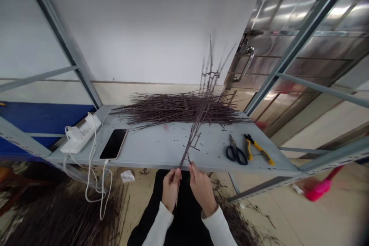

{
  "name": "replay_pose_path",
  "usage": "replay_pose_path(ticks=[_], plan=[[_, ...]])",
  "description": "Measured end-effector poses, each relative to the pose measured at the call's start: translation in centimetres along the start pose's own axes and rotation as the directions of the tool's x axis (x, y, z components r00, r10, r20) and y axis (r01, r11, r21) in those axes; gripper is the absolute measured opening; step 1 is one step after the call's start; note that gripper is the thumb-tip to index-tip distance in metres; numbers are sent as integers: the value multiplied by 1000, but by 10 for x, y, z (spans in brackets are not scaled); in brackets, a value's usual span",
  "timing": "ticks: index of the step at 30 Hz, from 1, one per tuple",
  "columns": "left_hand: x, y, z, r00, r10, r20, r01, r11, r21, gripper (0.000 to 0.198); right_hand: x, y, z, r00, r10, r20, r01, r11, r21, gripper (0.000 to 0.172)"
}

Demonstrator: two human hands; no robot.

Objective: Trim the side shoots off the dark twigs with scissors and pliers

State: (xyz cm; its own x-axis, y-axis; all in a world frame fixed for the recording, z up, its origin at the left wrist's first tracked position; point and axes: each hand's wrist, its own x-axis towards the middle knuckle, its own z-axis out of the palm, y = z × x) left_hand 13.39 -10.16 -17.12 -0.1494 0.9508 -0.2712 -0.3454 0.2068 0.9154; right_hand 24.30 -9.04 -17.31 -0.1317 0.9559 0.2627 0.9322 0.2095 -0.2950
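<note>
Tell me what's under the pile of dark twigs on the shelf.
The grey metal shelf lies under the pile of dark twigs. Its surface shows in front, but the part beneath is covered, so nothing there can be seen.

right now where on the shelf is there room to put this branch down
Widest patch: the grey metal shelf between the phone and the scissors, in front of the twig pile, with only specks scattered there. Crowded: the back, under the pile, and the left end, by the power strip and its cables.
</note>
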Motion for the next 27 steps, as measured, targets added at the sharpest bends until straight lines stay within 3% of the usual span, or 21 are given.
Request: replay_pose_path(ticks=[7,15,22,27], plan=[[-11,17,3,999,35,37,-37,997,61,46,-13,11,-30,993,-7,-118,5,1000,-11,42],[-30,28,18,996,47,82,-56,991,122,47,-29,23,-64,972,-86,-221,103,992,69,49],[-36,42,19,981,127,148,-156,966,205,45,-36,28,-77,974,-20,-225,73,971,227,52],[-34,51,17,965,170,201,-216,948,235,46,-14,27,-85,990,74,-122,-9,887,462,45]])
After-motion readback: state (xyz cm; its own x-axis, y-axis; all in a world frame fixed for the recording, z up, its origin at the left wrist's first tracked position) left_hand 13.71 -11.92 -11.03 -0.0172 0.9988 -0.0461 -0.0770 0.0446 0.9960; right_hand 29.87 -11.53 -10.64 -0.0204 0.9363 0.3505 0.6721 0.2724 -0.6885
